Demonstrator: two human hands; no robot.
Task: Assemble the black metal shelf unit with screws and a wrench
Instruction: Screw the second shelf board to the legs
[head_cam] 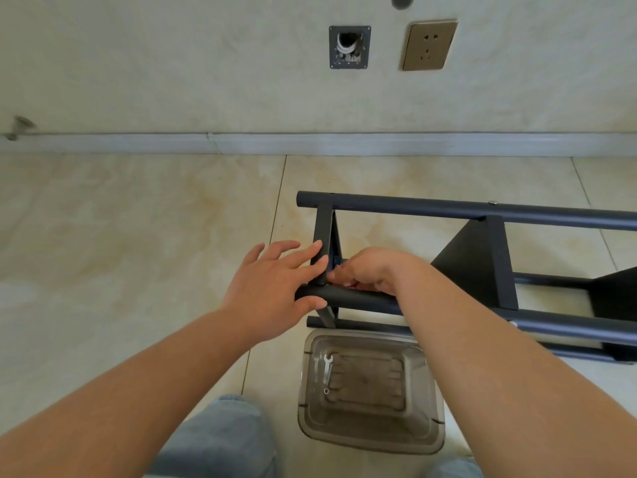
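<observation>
Down on the floor, the left hand presses open-fingered on the black shelf frame while the right hand pinches something unclear at its corner, near a wrench in a clear bin.

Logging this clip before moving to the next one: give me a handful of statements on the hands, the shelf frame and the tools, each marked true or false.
1. The wrench lies inside the clear plastic bin. True.
2. The left hand holds the wrench. False: it rests on the black shelf frame with fingers extended.
3. The right hand works with curled fingers at the frame's joint. True; what it pinches is hidden.
4. The shelf frame stands upright against the wall. False: it lies on its side on the tiled floor.
5. A plug sits in the wall socket. False: it is unoccupied.
</observation>
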